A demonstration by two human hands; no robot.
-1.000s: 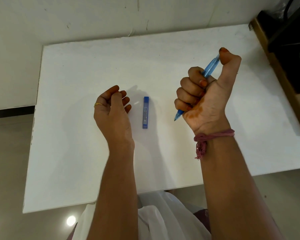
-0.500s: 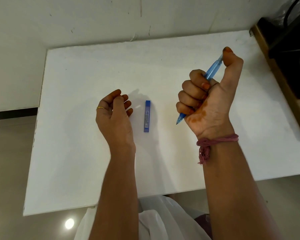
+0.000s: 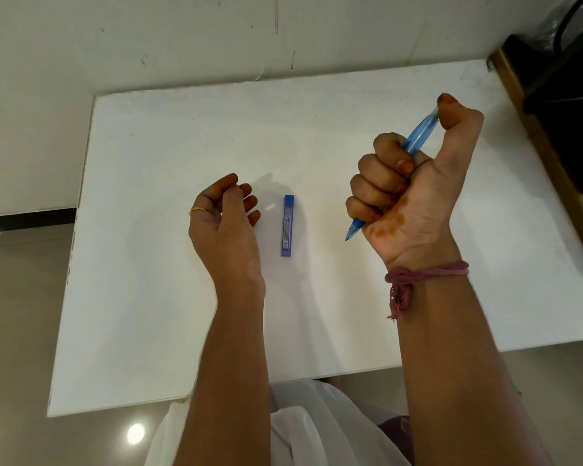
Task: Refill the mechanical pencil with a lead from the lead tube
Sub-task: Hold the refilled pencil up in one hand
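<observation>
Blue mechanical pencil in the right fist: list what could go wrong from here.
1. The right hand grips the translucent blue mechanical pencil tip-down with its thumb on the cap; a click could let lead drop onto the white table.
2. The flat blue lead tube lies untouched; the left hand, loosely curled beside it, might nudge it away.

**Pencil in fist, lead tube on the desk**

A translucent blue mechanical pencil (image 3: pixel 418 137) stands tilted in the right hand's (image 3: pixel 404 193) grip, fingers curled round its barrel, the thumb pressed on its top end, the dark tip poking out below the fist. The blue lead tube (image 3: pixel 287 225), slim and rectangular with a printed label, lies flat on the desk (image 3: pixel 182 136), apart from the grip on its left.
</observation>
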